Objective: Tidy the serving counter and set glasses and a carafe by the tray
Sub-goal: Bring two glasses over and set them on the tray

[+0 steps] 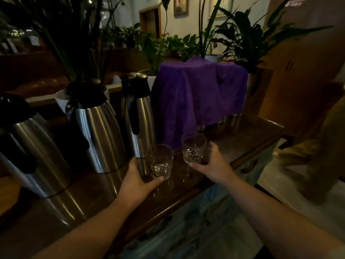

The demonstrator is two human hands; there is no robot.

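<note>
My left hand (137,179) grips a clear textured glass (160,160) low over the dark wooden counter (242,143), in front of the steel carafes. My right hand (212,165) holds a second clear glass (193,147) just to the right, slightly higher, in front of a purple cloth (197,94). Three steel carafes with black tops stand in a row: one at the far left (31,146), one in the middle (99,128), and a slimmer one (141,116) beside the cloth. I cannot tell whether either glass touches the counter.
The purple cloth drapes over something tall at the counter's back; metal shows under its hem. Potted plants (240,38) crowd behind. A round wooden piece (7,191) lies at the far left edge. The counter's front edge drops to a pale painted cabinet (186,230).
</note>
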